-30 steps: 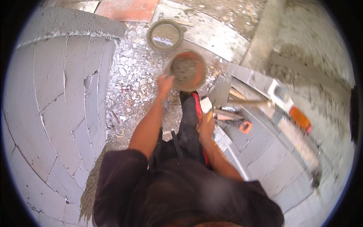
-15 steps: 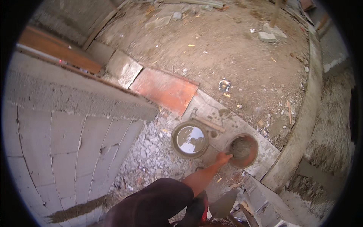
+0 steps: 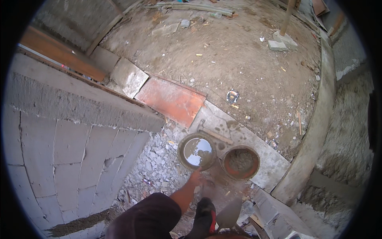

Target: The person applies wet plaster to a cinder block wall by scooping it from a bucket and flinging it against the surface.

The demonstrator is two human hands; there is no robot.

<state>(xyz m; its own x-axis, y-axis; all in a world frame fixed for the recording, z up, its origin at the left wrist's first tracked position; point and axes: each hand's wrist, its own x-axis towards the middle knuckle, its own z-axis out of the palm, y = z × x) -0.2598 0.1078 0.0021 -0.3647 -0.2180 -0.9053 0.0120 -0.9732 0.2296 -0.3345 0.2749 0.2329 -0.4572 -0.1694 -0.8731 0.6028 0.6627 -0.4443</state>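
My left hand (image 3: 194, 178), slightly blurred, is beside the near rim of a round tub of water (image 3: 181, 155). Its fingers look loosely stretched, and I see nothing held in them. To its right, apart from the hand, stands a reddish round bucket (image 3: 242, 174) with wet grey mortar (image 3: 242, 158) inside. At the lower edge a flat grey trowel blade (image 3: 229, 213) points up and to the right. Below it, my right hand (image 3: 227, 236) shows only as a brownish sliver at the picture's edge, apparently closed on the trowel.
A hammer (image 3: 217, 136) lies behind the tub on the concrete strip (image 3: 270, 167), beside a reddish board (image 3: 171, 101). A block wall (image 3: 71, 155) rises at left, with broken rubble (image 3: 155, 159) along its foot. Grey blocks (image 3: 278, 213) are stacked at lower right.
My left hand has let go of the mortar bucket's rim and drawn back left towards the water tub. The bucket now stands farther left, nearer the tub. The trowel stays low in view.
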